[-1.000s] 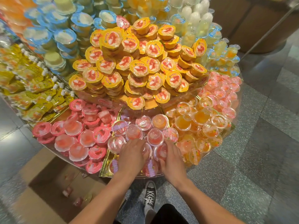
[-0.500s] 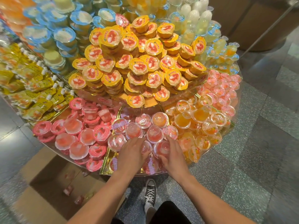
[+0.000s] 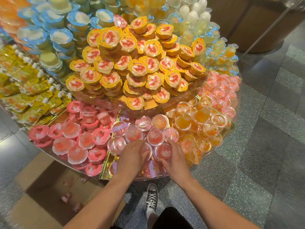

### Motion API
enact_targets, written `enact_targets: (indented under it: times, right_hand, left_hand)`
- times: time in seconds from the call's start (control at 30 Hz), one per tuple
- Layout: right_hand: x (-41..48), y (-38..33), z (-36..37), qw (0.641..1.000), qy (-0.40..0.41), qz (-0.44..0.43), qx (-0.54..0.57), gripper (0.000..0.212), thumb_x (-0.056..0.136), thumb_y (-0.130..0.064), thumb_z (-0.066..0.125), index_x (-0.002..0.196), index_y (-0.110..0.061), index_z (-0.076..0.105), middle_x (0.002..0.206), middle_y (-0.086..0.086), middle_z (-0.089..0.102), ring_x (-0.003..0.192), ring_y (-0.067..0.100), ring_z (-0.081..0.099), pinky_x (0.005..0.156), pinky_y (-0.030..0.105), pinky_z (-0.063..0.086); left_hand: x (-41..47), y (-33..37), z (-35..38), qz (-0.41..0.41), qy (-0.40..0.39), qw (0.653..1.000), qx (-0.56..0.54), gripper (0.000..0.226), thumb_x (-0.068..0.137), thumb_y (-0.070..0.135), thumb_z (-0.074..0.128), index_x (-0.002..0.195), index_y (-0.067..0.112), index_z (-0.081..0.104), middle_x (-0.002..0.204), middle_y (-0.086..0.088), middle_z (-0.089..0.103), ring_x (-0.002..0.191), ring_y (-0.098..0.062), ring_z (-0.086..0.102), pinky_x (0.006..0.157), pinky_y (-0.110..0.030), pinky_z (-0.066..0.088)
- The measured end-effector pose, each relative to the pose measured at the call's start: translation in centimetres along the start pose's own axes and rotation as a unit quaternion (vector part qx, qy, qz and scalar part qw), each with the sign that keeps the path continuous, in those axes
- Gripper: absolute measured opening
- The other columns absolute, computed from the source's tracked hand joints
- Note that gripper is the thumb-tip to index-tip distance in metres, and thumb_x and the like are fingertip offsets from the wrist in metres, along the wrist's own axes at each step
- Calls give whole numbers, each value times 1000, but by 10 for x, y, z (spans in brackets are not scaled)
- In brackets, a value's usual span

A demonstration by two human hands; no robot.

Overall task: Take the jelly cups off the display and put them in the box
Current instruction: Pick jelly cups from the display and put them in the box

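Note:
Several clear pink jelly cups (image 3: 155, 138) are piled in the front compartment of a round tiered display (image 3: 148, 178). My left hand (image 3: 132, 157) lies on the pile, its fingers curled round one cup (image 3: 147, 150). My right hand (image 3: 175, 160) is beside it, thumb and fingers wrapped round another cup (image 3: 163, 151). The two hands nearly touch. An open cardboard box (image 3: 38, 202) stands on the floor at the lower left, partly under the display, with a few pink cups (image 3: 66, 197) in it.
Pink-lidded cups (image 3: 74, 139) fill the compartment on the left and orange ones (image 3: 203, 123) the right. A mound of yellow-lidded cups (image 3: 137, 63) rises behind. Yellow pouches (image 3: 33, 96) lie far left. My sneaker (image 3: 151, 199) stands on the speckled floor below the rim.
Both hands have slid a little further into the pile of clear pink cups and closed in round two of them. The display and box have not changed.

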State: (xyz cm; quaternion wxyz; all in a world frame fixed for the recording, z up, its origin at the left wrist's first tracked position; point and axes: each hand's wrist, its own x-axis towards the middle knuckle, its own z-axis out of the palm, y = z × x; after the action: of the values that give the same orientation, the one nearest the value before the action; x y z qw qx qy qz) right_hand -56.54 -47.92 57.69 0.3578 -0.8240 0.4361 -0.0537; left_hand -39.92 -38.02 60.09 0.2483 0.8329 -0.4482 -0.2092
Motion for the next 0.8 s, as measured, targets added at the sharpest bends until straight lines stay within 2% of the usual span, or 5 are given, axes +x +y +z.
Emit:
enact_targets:
  times: [0.17,0.3,0.5,0.63,0.8]
  right_hand:
    - [3,-1,-1,1000,-1,-3,-4,67,90,-20,72,147,-20,36,144,-2,42,133,13,44,113,38,41]
    - [2,-2,-1,1000,2,1,-7,67,91,-21,71,148,-19,36,146,-3,40,137,12,41,117,34,35]
    - [1,-2,-2,1000,3,12,-2,69,91,-22,72,149,-20,34,146,-3,40,137,11,39,114,22,28]
    - [1,-4,-4,1000,2,18,-1,72,91,-26,73,150,-22,32,146,-3,39,136,11,40,111,21,28]
    - [1,-6,-4,1000,5,24,4,77,90,-30,74,151,-24,28,147,-4,39,137,10,39,113,21,28]
  left_hand:
    - [10,5,-3,10,10,1000,-1,39,89,26,74,125,13,65,117,-4,70,110,-23,63,94,-32,46]
    - [17,2,-3,17,9,1000,-3,35,89,21,73,122,12,66,115,-4,69,107,-24,63,89,-30,45]
    - [19,-1,0,20,9,1000,3,41,86,28,77,123,15,65,117,-3,68,108,-24,63,88,-34,49]
    - [15,-5,-1,19,12,1000,17,49,83,35,79,126,16,64,124,-4,67,115,-24,62,91,-36,52]
    - [11,-5,-1,29,6,999,29,55,84,35,79,132,15,61,131,-5,65,123,-24,59,98,-36,49]
